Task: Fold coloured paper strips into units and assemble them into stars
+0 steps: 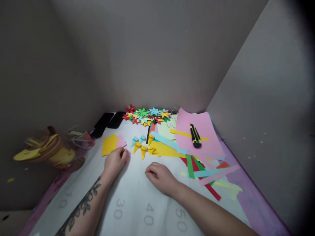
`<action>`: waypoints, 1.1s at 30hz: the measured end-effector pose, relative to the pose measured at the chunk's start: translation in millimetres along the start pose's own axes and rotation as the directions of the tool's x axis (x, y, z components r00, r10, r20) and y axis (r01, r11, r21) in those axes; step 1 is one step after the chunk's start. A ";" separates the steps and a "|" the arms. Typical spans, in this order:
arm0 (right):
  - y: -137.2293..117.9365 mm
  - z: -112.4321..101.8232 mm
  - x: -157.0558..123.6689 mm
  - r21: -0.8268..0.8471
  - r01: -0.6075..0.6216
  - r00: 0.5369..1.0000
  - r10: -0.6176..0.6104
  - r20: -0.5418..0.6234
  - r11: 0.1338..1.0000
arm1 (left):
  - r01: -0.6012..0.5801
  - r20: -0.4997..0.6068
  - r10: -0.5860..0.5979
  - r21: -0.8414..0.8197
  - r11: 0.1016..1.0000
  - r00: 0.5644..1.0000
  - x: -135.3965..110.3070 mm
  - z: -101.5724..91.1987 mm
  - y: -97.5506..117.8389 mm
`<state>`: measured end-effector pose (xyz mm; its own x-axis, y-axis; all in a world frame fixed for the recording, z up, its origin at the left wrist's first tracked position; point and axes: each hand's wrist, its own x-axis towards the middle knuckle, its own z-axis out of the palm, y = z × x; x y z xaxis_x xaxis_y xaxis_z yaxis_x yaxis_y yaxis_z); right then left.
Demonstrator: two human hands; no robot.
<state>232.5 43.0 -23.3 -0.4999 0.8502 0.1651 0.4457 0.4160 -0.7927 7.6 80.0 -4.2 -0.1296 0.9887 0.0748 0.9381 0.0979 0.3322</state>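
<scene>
My left hand (115, 160) is closed at the left of the white sheet. A small piece of pink paper (128, 156) sticks out past its thumb and finger, partly hidden by them. Just beyond lie a yellow paper square (109, 145) and a pink paper square (121, 141). My right hand (158, 176) rests on the white sheet with its fingers curled in, and nothing shows in it. Ahead of both hands stand several folded yellow paper pieces (143, 151) and a few folded blue ones (135, 141).
Colourful folded paper stars (142, 113) lie along the back wall. A black and yellow utility knife (195, 136) rests on pink sheets (183, 123). Cut paper strips (209, 173) spread at right. Two dark phone-like slabs (103, 124) and a terracotta pot (57, 149) are at left.
</scene>
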 end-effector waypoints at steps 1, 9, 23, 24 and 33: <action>-0.1 -0.1 -0.1 -0.004 0.002 1.000 -0.002 0.003 1.000 | 0.003 -0.009 -0.003 0.013 1.000 1.000 0.4 0.3 0.8; -1.0 -1.5 0.3 -0.011 0.011 1.000 -0.011 0.025 1.000 | 0.003 -0.075 0.007 0.132 0.991 0.997 9.2 3.3 5.1; 1.7 0.6 -1.9 -0.035 0.047 0.998 -0.046 0.032 0.998 | 0.092 -0.323 -0.066 0.067 0.993 0.944 17.0 -25.8 -29.0; 2.2 0.9 -2.0 -0.040 0.056 0.998 -0.054 0.038 0.998 | 0.054 -0.322 -0.025 0.082 0.995 0.946 19.2 -30.6 -37.0; 1.6 0.3 -1.4 -0.061 0.086 0.996 -0.083 0.042 0.994 | -0.128 0.073 0.109 0.354 0.927 0.991 41.1 -43.3 -29.8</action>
<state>233.6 42.4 -24.9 -0.5656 0.7985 0.2059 0.4454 0.5060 -0.7386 -39.6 112.8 29.8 -0.0026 0.9991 0.0422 0.9994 0.0041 -0.0343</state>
